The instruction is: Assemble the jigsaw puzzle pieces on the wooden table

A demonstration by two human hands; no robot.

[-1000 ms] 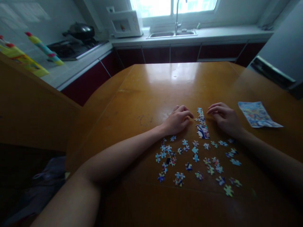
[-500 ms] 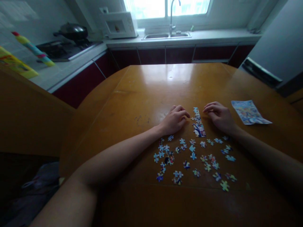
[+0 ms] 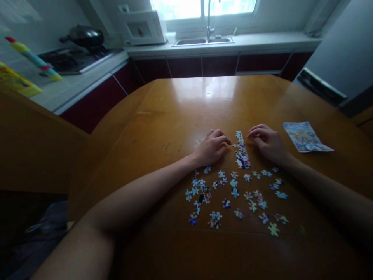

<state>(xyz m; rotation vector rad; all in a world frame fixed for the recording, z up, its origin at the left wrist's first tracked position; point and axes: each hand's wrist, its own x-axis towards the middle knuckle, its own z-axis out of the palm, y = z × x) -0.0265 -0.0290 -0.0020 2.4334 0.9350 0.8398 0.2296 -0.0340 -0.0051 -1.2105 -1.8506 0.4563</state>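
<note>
left hand curled, holding nothing | right hand likewise, both flanking joined puzzle strip | risk: nudging strip apart; scattering loose pieces

Printed leaflet flat on wooden table, right side. Counter behind: microwave, sink under window, black wok on stove.

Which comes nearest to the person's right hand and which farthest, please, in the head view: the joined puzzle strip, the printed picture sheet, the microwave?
From the right hand:
1. Joined puzzle strip: just to its left on the table, between both hands.
2. Printed picture sheet: to its right, flat on the table.
3. Microwave: far back left on the counter, beside the sink.
</note>
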